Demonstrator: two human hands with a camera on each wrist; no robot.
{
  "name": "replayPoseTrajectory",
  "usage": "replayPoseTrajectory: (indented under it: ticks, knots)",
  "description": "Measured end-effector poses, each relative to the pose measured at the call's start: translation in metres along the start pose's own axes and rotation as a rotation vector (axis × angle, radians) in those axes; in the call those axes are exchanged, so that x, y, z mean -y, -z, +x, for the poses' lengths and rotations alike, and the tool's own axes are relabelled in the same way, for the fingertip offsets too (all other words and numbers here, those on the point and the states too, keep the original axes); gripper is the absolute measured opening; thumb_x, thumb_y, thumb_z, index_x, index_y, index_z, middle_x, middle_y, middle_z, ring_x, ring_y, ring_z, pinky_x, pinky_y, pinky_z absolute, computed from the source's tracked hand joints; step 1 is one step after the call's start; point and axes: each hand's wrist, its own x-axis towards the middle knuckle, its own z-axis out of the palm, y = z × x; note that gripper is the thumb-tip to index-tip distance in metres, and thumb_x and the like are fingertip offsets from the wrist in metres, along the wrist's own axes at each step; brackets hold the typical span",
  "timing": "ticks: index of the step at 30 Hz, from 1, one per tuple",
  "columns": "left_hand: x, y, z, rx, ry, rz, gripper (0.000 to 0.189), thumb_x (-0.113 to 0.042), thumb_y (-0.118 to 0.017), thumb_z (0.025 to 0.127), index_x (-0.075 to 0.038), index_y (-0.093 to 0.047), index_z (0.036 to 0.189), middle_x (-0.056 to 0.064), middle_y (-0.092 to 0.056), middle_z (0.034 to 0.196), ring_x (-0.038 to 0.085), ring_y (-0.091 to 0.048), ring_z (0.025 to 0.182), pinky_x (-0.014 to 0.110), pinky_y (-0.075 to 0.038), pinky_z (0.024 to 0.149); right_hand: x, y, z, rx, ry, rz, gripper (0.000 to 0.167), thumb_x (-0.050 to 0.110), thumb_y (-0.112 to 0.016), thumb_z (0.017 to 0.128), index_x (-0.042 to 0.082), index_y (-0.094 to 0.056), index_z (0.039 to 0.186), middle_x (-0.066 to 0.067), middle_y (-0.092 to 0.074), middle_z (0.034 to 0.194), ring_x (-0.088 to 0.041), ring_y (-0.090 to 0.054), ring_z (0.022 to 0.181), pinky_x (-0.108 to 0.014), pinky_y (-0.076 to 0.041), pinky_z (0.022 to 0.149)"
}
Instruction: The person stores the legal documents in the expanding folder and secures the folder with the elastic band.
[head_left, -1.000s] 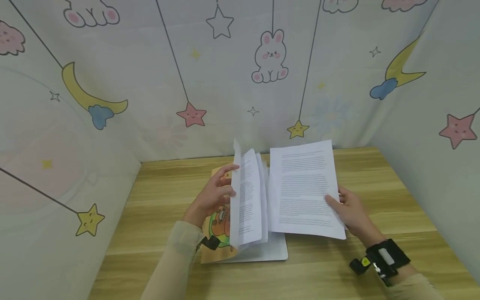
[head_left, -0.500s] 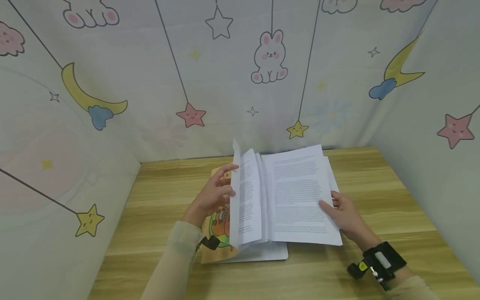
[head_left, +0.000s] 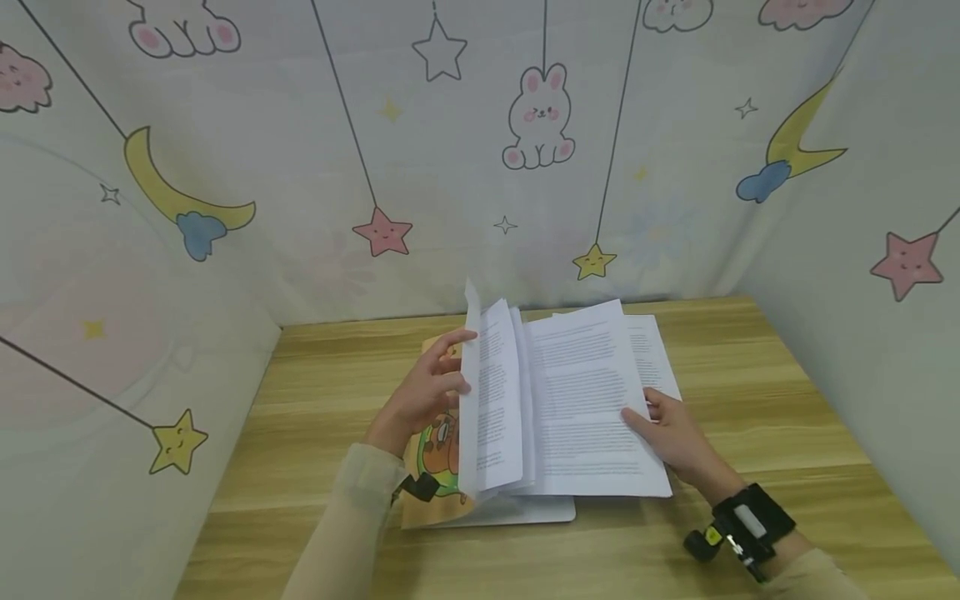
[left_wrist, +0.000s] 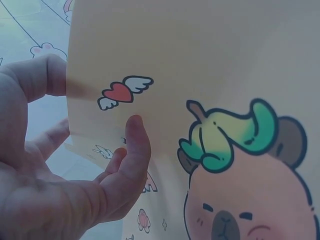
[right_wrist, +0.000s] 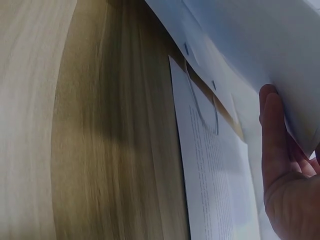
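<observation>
Beige capybara folder sits centrally, its cover pinched by the left hand at nine o'clock. At three, the right hand pinches printed sheets, shifted leftward, nearer its leaves, baring more of another page beyond, at two.

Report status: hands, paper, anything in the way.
Left hand holds patterned cover raised. Right hand grips printed paper at its right edge. Possible snag: another page partly beneath.

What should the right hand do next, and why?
Maybe slide the paper a little further left. The right hand pinches its edge, and it sticks out past the right side of the folder, whose cover the left hand holds up.
</observation>
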Motion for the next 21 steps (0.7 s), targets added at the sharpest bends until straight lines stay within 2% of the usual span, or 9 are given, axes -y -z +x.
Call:
replayPoseTrajectory:
  ticks: [6,13,21]
  knots:
    - [0.001,0.001,0.001,0.004,-0.006,-0.003,0.073,0.004,-0.059,0.09,-0.027,-0.044,0.155,0.031,-0.042,0.151,0.047,-0.053,0.122,0.043,-0.059,0.085,0.001,-0.007,0.002,0.002,0.0,-0.008,0.05,0.016,-0.059,0.107,-0.003,-0.045,0.152,-0.022,-0.076,0.114,-0.028,-0.078,0.086,-0.038,-0.063,0.067]
    - [0.002,0.003,0.001,-0.002,-0.009,0.002,0.073,0.004,-0.058,0.09,-0.027,-0.044,0.154,0.031,-0.042,0.151,0.046,-0.053,0.122,0.043,-0.059,0.084,0.004,-0.012,0.004,-0.009,0.014,-0.069,0.051,0.017,-0.063,0.105,-0.005,-0.048,0.149,-0.021,-0.077,0.111,-0.027,-0.078,0.086,-0.037,-0.062,0.066]
    - [0.002,0.002,0.0,0.002,-0.019,0.006,0.072,0.003,-0.058,0.089,-0.027,-0.044,0.154,0.033,-0.043,0.149,0.045,-0.054,0.12,0.042,-0.059,0.083,0.005,-0.011,0.004,0.037,0.053,-0.052,0.051,0.013,-0.063,0.105,-0.004,-0.047,0.149,-0.023,-0.076,0.112,-0.028,-0.078,0.086,-0.037,-0.062,0.066]
